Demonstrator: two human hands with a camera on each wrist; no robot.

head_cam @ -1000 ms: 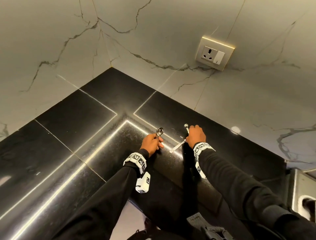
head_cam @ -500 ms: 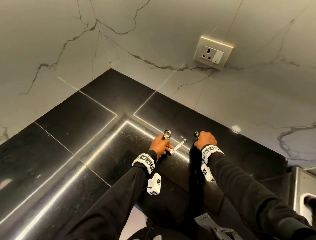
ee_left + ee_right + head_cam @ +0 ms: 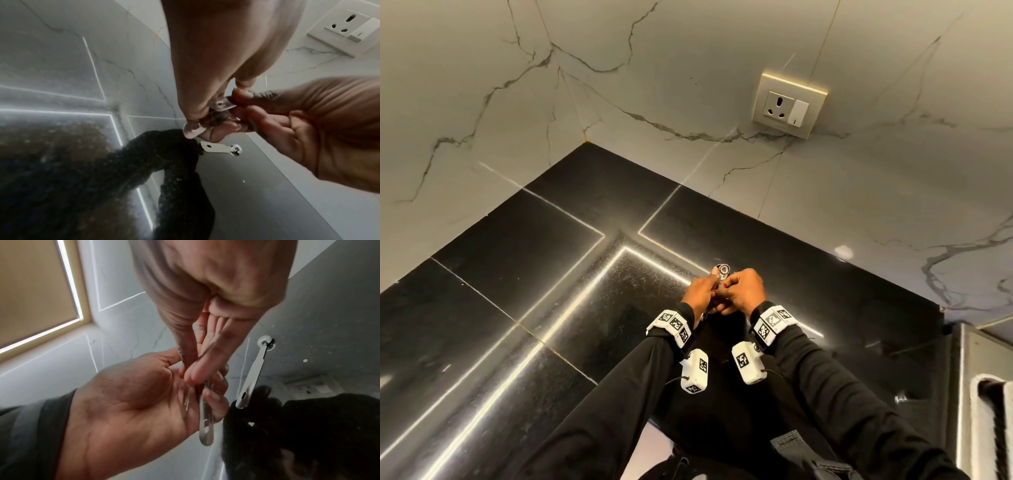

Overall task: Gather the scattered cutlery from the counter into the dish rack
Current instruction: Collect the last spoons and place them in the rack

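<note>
Both hands meet above the black counter [image 3: 571, 274]. My left hand [image 3: 709, 285] grips the handles of small steel spoons [image 3: 205, 426], which hang out below its palm. One round spoon bowl [image 3: 723, 270] sticks up between the hands. My right hand [image 3: 730, 286] pinches a spoon handle [image 3: 223, 104] with thumb and fingers, right against the left hand's fingers. In the right wrist view its fingers [image 3: 207, 363] point down into the left palm. A third steel spoon [image 3: 252, 374] lies flat on the counter just beneath the hands, free of both.
Marble walls form a corner behind the counter. A wall socket [image 3: 787, 104] sits on the wall at upper right. A steel fixture with a white-rimmed opening [image 3: 983, 394] shows at the right edge. The counter's front edge runs under my forearms.
The hands were apart, each holding a spoon over the counter. They have come together and the right hand's spoon now meets the left hand's. The spoon on the counter has stayed put.
</note>
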